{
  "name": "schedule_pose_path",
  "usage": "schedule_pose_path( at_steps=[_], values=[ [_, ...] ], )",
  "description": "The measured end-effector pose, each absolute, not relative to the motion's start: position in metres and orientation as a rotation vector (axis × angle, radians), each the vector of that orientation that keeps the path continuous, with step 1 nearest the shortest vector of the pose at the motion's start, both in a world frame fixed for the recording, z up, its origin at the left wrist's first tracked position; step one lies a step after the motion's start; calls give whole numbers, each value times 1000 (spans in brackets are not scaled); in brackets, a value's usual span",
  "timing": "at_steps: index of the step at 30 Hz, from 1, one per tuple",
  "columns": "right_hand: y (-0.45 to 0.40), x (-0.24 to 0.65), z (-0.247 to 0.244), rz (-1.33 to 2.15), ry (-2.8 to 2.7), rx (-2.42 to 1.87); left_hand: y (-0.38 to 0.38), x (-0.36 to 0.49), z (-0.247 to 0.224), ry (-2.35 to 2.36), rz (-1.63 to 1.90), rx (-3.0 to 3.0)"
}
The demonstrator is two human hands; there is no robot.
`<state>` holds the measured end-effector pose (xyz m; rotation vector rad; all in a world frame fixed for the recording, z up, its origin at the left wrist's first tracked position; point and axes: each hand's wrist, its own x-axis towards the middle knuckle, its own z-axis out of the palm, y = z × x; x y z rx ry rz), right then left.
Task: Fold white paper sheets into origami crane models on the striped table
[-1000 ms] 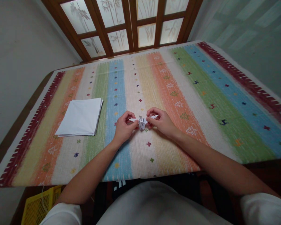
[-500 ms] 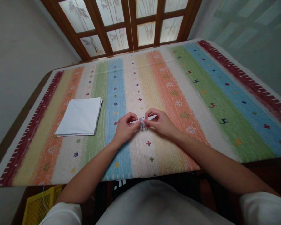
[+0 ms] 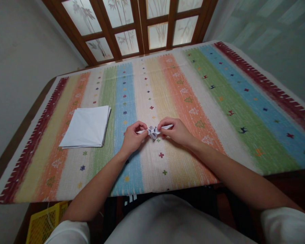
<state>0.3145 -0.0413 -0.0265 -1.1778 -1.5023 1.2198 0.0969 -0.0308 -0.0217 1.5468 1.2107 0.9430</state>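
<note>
A small folded white paper piece (image 3: 153, 132) with printed marks at its middle is held between my two hands, just above the tablecloth. My left hand (image 3: 134, 135) pinches its left point between thumb and fingers. On the other side, my right hand (image 3: 175, 130) grips the right point the same way, and a white tip sticks out past the fingers. The middle of the paper is spread into several small flaps. To the left lies a stack of white square paper sheets (image 3: 85, 127), out of reach of both hands.
A striped, patterned tablecloth (image 3: 165, 169) covers the table. Wooden doors with frosted panes (image 3: 127, 42) stand behind its far edge. Below the left front corner is a yellow plastic basket (image 3: 42, 225). Walls rise on the left and right.
My hands have drawn slightly apart, the left one moving left and the right one a little right. The folded paper's middle is wider and shows more of its flaps.
</note>
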Motion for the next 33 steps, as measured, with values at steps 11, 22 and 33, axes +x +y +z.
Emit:
schedule_pose_path(
  at_steps=[11,22,33],
  values=[
    [-38,316,-28,1396,-1430,-1203,-27,93,-28,1120,888,1266],
    [-37,318,-27,1513,-1330,-1173,-20,85,-32,1048,935,1544],
    [-38,317,-32,1576,-1291,-1153,-17,81,-32,1079,873,1904]
  ],
)
